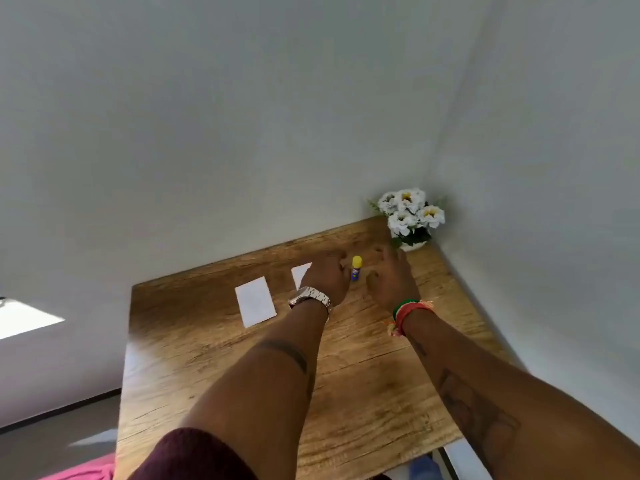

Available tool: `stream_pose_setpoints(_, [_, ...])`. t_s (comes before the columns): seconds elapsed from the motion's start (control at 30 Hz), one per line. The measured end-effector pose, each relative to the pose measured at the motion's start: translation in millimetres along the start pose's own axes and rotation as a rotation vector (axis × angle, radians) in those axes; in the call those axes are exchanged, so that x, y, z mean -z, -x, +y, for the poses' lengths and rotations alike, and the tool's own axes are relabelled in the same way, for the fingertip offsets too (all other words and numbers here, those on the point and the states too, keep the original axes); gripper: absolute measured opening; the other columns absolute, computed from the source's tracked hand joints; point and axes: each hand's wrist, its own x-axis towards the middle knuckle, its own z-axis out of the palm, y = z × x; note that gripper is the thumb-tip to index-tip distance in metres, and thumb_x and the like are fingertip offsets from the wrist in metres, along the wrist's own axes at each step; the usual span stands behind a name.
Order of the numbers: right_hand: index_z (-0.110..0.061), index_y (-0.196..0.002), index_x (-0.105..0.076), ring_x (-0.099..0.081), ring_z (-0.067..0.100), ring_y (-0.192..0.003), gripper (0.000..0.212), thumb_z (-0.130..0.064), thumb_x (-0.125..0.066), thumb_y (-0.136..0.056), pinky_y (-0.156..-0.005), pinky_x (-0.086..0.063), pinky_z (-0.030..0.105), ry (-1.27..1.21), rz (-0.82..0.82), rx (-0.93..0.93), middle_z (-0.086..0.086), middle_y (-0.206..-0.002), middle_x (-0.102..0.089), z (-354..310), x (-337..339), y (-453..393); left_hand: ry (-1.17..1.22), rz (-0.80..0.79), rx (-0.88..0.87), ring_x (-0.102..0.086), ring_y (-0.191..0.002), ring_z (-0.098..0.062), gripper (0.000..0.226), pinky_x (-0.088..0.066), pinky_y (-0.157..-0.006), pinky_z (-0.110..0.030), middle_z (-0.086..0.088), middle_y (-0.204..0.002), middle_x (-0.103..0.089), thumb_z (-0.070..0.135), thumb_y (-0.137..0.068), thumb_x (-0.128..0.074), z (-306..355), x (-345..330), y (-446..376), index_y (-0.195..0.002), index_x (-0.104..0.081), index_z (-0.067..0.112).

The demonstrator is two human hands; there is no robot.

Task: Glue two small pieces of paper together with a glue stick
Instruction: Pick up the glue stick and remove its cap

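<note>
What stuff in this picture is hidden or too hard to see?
Head view only:
- Second paper piece: the left hand covers most of it, so its shape is unclear.
- Glue stick: label too small and blurred to read.
- Flower pot: mostly hidden by its own leaves and flowers.
- Right hand: fingertips blurred, so contact with the table is unclear.

Both arms reach forward, left hand [327, 277] and right hand [393, 278] side by side, fingers loosely spread, holding nothing.
</note>
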Motion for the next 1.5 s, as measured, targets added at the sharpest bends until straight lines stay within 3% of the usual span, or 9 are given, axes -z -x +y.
stream_pose_setpoints(0.1, [-0.014, -0.141, -0.049, -0.048, 0.039, -0.128, 0.054, -0.014, -0.064, -0.089, -0.105, -0.043, 0.047, 0.029, -0.165, -0.044, 0.018, -0.143, -0.044, 4, -9, -9, 0.078, -0.018, 0.008, -0.057, -0.116, -0.029, 0.044, -0.048, -0.093, -0.04, -0.009, -0.132, -0.059, 0.038, -0.095, -0.055, 1, -11, -5, -0.135, -0.054, 0.022])
stream_pose_setpoints(0.17, [-0.013, -0.138, -0.054, -0.05, 0.037, -0.126, 0.045, -0.016, -0.06, -0.093, -0.104, -0.044, 0.045, -0.013, -0.202, -0.054, 0.017, -0.14, -0.05, 1, -19, -13, 0.09, -0.01, -0.009, -0.06, -0.108, -0.029, 0.034, -0.048, -0.085, -0.036, -0.008, -0.123, -0.063, 0.036, -0.095, -0.053, 2, -17, -9, -0.125, -0.061, 0.023])
stream_pose_setpoints(0.33, [-0.013, -0.122, -0.064, -0.064, 0.03, -0.104, 0.027, -0.023, -0.051, -0.101, -0.086, -0.053, 0.044, -0.074, -0.134, -0.007, 0.011, -0.116, -0.07, -6, -27, -16, 0.18, 0.026, 0.003, -0.058, -0.08, -0.005, 0.01, -0.042, -0.067, -0.022, 0.015, -0.09, -0.066, 0.033, -0.093, -0.057, 1, -14, -13, -0.092, -0.064, 0.039])
stream_pose_setpoints(0.47, [-0.015, -0.104, -0.069, -0.068, 0.02, -0.085, 0.027, -0.039, -0.057, -0.1, -0.072, -0.053, 0.036, -0.221, -0.083, 0.029, 0.003, -0.092, -0.074, -26, -20, -16, 0.331, 0.095, 0.081, -0.056, -0.074, 0.013, 0.012, -0.032, -0.059, -0.005, 0.028, -0.076, -0.06, 0.036, -0.095, -0.057, -2, 11, -4, -0.086, -0.064, 0.04])
stream_pose_setpoints(0.63, [-0.016, -0.114, -0.06, -0.069, 0.02, -0.094, 0.03, -0.026, -0.074, -0.09, -0.079, -0.056, 0.036, -0.548, -0.133, -0.031, 0.006, -0.104, -0.071, -67, -7, -24, 0.464, 0.139, 0.097, -0.064, -0.094, -0.014, 0.02, -0.05, -0.08, -0.031, 0.007, -0.1, -0.072, 0.027, -0.098, -0.052, -8, 58, 9, -0.102, -0.072, 0.027])
stream_pose_setpoints(0.87, [-0.011, -0.098, -0.069, -0.076, 0.029, -0.076, 0.009, -0.016, -0.072, -0.092, -0.073, -0.062, 0.045, -0.921, -0.321, -0.175, 0.016, -0.091, -0.075, -113, -9, -21, 0.522, 0.189, 0.069, -0.064, -0.087, -0.009, 0.022, -0.049, -0.071, -0.022, 0.012, -0.098, -0.068, 0.031, -0.089, -0.069, -19, 96, 36, -0.11, -0.065, 0.024])
stream_pose_setpoints(1.03, [-0.01, -0.093, -0.069, -0.07, 0.017, -0.06, 0.03, -0.037, -0.078, -0.085, -0.059, -0.058, 0.029, -0.69, -0.359, -0.069, 0.012, -0.073, -0.075, -132, -15, -13, 0.317, 0.27, 0.106, -0.062, -0.081, -0.015, 0.019, -0.044, -0.063, -0.024, 0.007, -0.091, -0.065, 0.03, -0.092, -0.066, -38, 98, 53, -0.108, -0.06, 0.022])
stream_pose_setpoints(1.27, [-0.002, -0.1, -0.07, -0.071, 0.022, -0.068, 0.03, -0.028, -0.078, -0.087, -0.074, -0.062, 0.037, -0.646, -0.315, -0.017, 0.014, -0.081, -0.075, -154, -18, -8, 0.295, 0.367, 0.148, -0.056, -0.07, 0.0, 0.018, -0.035, -0.056, -0.013, 0.02, -0.081, -0.056, 0.03, -0.093, -0.064, -44, 102, 61, -0.111, -0.063, 0.026])
stream_pose_setpoints(1.5, [-0.01, -0.106, -0.072, -0.074, 0.026, -0.083, 0.016, -0.021, -0.07, -0.094, -0.072, -0.062, 0.031, -0.65, -0.277, 0.008, 0.013, -0.099, -0.075, -159, -12, -11, 0.239, 0.325, 0.103, -0.06, -0.076, -0.012, 0.019, -0.04, -0.06, -0.021, 0.007, -0.088, -0.066, 0.026, -0.096, -0.058, -44, 112, 54, -0.113, -0.066, 0.025])
